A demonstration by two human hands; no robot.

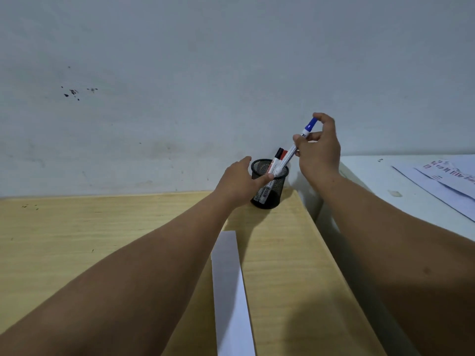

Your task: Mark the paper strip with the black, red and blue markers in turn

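Blue marker at the pen cup, paper strip waiting on the tabletop

The right hand (318, 150) pinches the blue marker (295, 147) near its capped upper end, its lower end inside the black mesh pen cup (270, 187), while the left hand (240, 181) grasps the cup's rim and side to steady it. The black marker (277, 156) and red marker (283, 154) stand in the cup. The white paper strip (230, 286) lies flat on the wooden tabletop (77, 232), nearer the person and apart from the cup; no marks show on its visible part. The marker looks light, stiff and smooth, best held mid-barrel; the strip looks thin and liable to slide, so 1 hand should pin it flat.
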